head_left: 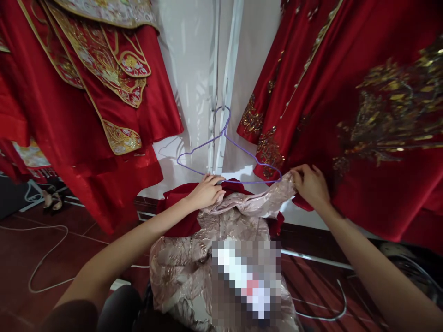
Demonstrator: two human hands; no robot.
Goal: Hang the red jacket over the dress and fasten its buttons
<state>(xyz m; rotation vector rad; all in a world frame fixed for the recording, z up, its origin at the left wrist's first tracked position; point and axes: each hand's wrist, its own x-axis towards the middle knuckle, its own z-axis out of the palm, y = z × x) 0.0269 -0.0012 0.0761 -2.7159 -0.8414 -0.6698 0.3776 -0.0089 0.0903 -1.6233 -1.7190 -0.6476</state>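
Observation:
A pale pinkish garment [180, 263] with a shiny pattern spreads below my hands, its upper part lifted. My left hand [207, 191] is closed on the garment's edge, close to the lower bar of a purple wire hanger [242, 150]. At the right, my right hand [311, 184] pinches a raised corner of the same cloth near the hanger's right end. The hanger's hook is up against a white metal rail. Dark red fabric [180, 196] shows behind the pale garment. A blurred patch covers part of the garment.
Red embroidered garments [114, 74] hang at the left, and more red garments with gold beading [391, 101] hang at the right. White upright rails [224, 69] stand between them. A white cable [48, 258] lies on the reddish tiled floor, with shoes [53, 200] farther back.

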